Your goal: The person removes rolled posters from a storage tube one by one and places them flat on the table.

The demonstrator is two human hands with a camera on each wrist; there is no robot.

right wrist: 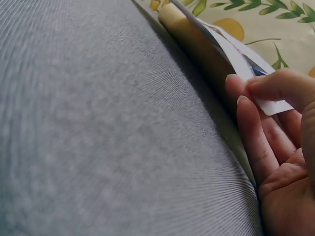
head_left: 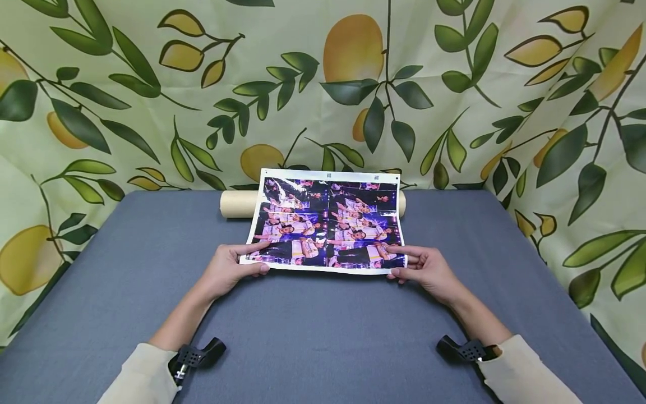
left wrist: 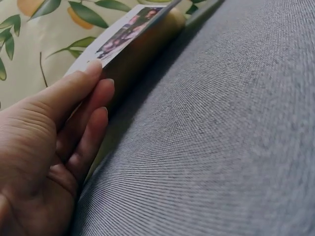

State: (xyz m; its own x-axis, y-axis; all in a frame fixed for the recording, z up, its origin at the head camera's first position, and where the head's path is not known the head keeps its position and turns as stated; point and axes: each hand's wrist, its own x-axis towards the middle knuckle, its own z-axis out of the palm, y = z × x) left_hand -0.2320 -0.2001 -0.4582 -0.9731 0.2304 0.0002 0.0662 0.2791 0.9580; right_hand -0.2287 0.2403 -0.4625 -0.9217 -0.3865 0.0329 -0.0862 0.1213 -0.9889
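Observation:
A glossy printed photo sheet (head_left: 328, 224) with a white border shows the same group picture twice, side by side, with creases across it. My left hand (head_left: 229, 269) pinches its near left corner between thumb and fingers. At the near right corner my right hand (head_left: 426, 272) pinches it the same way. The sheet is raised off the table and slopes, its far edge overlapping a beige roll (head_left: 238, 204) in the head view. In the left wrist view the thumb (left wrist: 93, 69) lies on the sheet's edge; the right wrist view shows the white corner (right wrist: 275, 105) between the fingers.
The beige roll lies crosswise at the back of the table, its middle hidden behind the sheet. Grey-blue cloth (head_left: 323, 336) covers the table. A curtain (head_left: 282, 101) printed with fruit and leaves hangs behind and at both sides. Each wrist wears a black camera mount (head_left: 199, 356).

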